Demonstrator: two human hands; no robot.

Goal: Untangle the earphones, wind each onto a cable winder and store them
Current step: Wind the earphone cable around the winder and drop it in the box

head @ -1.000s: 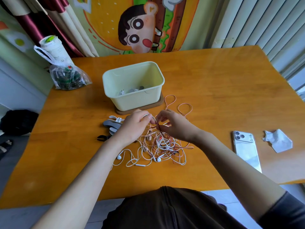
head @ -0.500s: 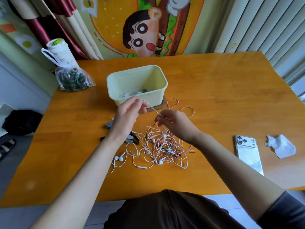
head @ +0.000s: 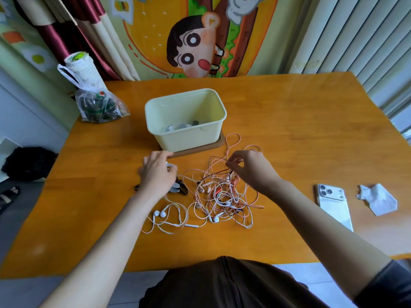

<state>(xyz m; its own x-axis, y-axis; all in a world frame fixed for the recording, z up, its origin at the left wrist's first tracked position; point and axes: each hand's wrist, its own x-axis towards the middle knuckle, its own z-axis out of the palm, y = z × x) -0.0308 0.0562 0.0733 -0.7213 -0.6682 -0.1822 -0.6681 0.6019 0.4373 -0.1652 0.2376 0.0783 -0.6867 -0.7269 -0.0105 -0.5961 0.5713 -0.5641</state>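
Note:
A tangle of white, pink and dark red earphones point(head: 222, 192) lies on the wooden table in front of me. One white earphone pair point(head: 159, 213) trails to the left of the pile. My left hand point(head: 156, 172) hovers over grey and black cable winders point(head: 178, 187), its fingers curled round a white cable that loops out by the thumb. At the top right of the tangle my right hand point(head: 249, 168) pinches a dark red cable. The pale yellow storage box point(head: 189, 138) stands just behind, with a few wound items inside.
The box sits on a brown wooden base point(head: 213, 146). A white phone point(head: 333, 205) and a crumpled tissue point(head: 378, 200) lie at the right. A plastic bag point(head: 97, 105) with a paper cup point(head: 81, 67) stands at the far left corner.
My left hand has dropped from in front of the box to the left over the winders, pulling the white cable away from the pile. My right hand shifted right, still pinching a cable.

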